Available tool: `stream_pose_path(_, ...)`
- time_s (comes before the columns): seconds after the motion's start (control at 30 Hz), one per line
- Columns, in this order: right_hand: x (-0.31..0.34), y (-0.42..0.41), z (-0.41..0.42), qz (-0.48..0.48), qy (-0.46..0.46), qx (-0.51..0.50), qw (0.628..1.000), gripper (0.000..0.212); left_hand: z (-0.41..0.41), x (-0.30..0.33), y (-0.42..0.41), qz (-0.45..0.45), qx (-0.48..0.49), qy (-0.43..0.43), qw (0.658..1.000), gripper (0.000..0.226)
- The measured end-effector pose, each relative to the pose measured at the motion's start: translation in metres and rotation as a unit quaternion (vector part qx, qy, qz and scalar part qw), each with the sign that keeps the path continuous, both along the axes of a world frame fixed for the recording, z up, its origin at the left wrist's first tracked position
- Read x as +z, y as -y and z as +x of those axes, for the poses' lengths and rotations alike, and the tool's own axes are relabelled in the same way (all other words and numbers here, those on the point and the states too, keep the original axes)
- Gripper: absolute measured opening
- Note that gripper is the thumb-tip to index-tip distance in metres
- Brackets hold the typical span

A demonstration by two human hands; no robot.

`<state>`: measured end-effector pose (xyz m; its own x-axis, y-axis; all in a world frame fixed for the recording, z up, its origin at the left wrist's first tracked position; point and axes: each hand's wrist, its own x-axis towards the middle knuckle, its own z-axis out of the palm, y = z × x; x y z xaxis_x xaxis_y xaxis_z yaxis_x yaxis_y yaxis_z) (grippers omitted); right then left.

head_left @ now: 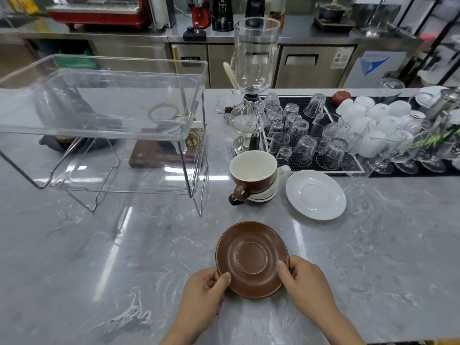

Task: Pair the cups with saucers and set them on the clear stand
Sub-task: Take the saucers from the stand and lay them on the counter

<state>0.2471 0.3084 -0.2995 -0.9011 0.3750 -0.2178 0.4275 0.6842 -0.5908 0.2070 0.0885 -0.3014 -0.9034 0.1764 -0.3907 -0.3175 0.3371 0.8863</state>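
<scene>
While the brown saucer [252,259] is pinched at lower centre by left hand [204,290] and right hand [305,282], pairing is begun; the brown cup [252,176], stacked at centre, should be fetched.

Legible text: none is showing. A white label [343,58] and a small dark plate [190,59] on the back cabinets are appearing too blurred to read.
</scene>
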Motion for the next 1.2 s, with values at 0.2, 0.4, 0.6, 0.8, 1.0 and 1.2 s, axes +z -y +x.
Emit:
stream_pose_path(0.2, -0.002, -0.009, -0.007, -0.034, 0.022, 0.017, 0.999, 0.044, -0.001, 0.008, -0.001, -0.003, -0.003, 0.026, 1.0, 0.039)
stream_pose_path(0.4, 0.001, -0.011, -0.007, -0.064, 0.028, 0.018, 0.997, 0.046, -0.003, 0.008, -0.001, -0.005, -0.005, 0.048, 0.999, 0.038)
stream_pose_path(0.6, 0.007, -0.015, -0.004, -0.078, 0.015, -0.019, 0.997, 0.054, -0.005, 0.012, 0.003, -0.052, -0.011, 0.046, 0.998, 0.05)
stream_pose_path(0.8, 0.025, -0.039, -0.007, -0.035, -0.033, -0.048, 0.998, 0.049, -0.022, 0.03, 0.012, -0.1, 0.024, -0.041, 0.994, 0.045)
stream_pose_path(1.0, 0.057, -0.045, -0.031, -0.078, -0.095, -0.06, 0.991, 0.035, -0.044, 0.055, -0.01, -0.059, 0.036, -0.11, 0.992, 0.034)
stream_pose_path(1.2, 0.077, -0.041, -0.06, -0.103, -0.134, -0.034, 0.985, 0.026, -0.065, 0.07, -0.037, -0.049, 0.026, -0.163, 0.985, 0.025)
